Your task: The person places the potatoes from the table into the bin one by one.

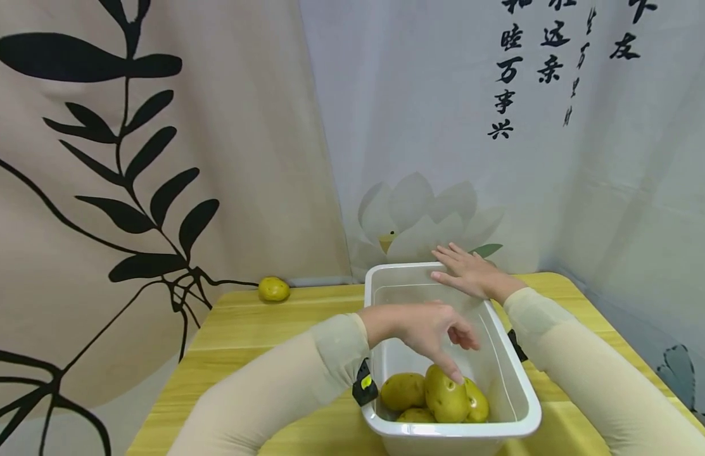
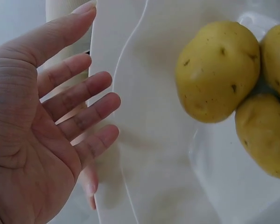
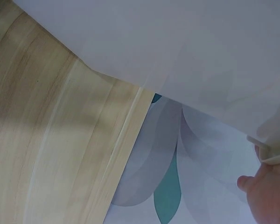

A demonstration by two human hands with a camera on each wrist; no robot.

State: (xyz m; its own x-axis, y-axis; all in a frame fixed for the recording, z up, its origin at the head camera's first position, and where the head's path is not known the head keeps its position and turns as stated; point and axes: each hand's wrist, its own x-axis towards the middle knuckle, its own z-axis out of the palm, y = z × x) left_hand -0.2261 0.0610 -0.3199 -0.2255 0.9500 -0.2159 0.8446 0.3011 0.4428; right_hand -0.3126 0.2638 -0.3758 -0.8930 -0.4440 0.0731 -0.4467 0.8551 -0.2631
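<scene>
Several yellow potatoes lie piled at the near end of a white plastic bin, some partly hidden behind others. My left hand hovers over the bin above the potatoes, palm empty and fingers loosely bent. In the left wrist view, that left hand has its fingers spread, apart from the nearest potato. My right hand rests on the bin's far right corner with its fingers extended. Only part of the right hand shows at the rim in the right wrist view.
A single potato sits at the table's back left edge. The bin stands on a wood-grain table. Behind it hang curtains with printed leaves, a flower and characters.
</scene>
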